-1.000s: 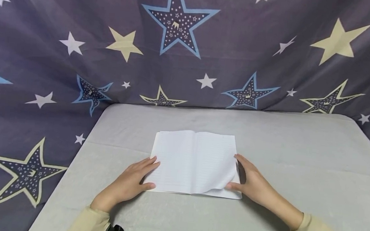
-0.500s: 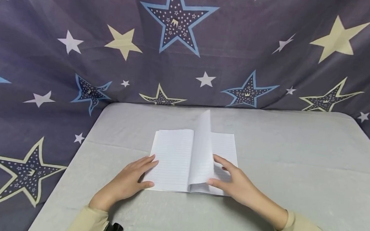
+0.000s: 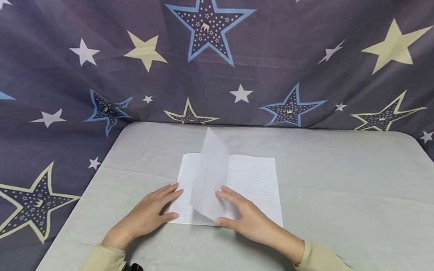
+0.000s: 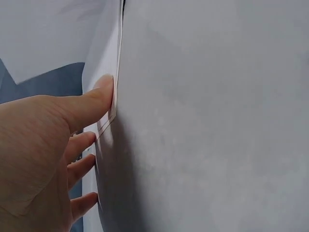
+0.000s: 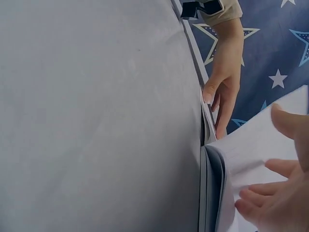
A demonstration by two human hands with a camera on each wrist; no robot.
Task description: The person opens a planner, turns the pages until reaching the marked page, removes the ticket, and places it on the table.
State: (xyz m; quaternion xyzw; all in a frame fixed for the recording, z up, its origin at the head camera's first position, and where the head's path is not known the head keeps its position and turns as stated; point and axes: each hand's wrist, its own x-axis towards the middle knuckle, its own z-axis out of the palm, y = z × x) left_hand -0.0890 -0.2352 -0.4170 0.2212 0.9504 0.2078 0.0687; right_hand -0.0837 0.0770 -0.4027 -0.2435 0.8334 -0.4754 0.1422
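The notebook [image 3: 232,190] lies open and flat on the grey table [image 3: 349,195], near the table's front-left part, with its spine running away from the person. One page [image 3: 210,175] stands raised above the spine and leans toward the notebook's left half.

The right hand [image 3: 247,219] is directly behind that page, on the spine side of the notebook's right half. Its fingers are extended and relaxed, and their tips touch the page's lower portion; the thumb rests at the notebook's front edge. No pinch is visible.

The left hand [image 3: 145,218] lies flat, fingers straight, on the notebook's front-left corner, with the thumb [image 4: 91,104] against the page edges.

A star-patterned cloth [image 3: 207,51] hangs behind the notebook.
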